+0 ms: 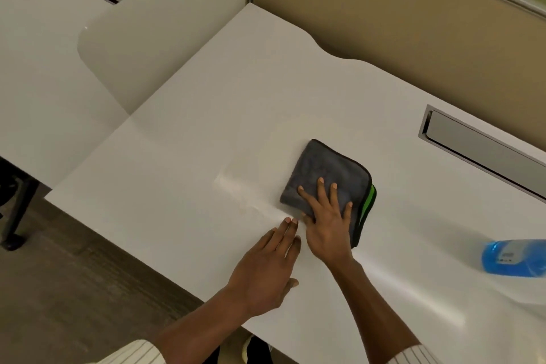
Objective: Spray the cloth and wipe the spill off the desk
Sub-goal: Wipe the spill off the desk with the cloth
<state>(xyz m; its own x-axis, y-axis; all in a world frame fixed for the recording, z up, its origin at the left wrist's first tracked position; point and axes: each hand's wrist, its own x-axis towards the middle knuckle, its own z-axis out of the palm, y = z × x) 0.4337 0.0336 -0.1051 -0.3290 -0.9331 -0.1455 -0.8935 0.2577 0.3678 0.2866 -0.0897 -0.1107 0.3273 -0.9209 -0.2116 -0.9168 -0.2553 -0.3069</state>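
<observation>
Wiping underway: right hand, fingers spread, presses cloth; left hand, fingers together, flat on desk. Damp streak beyond left fingertips not yet wiped.

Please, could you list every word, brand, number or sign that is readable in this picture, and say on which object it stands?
No text here can be read.
Blue spray bottle, pale label: a few small dark marks, too blurred to read.
Grey cloth: no writing visible.
White desk: no writing visible.
</observation>
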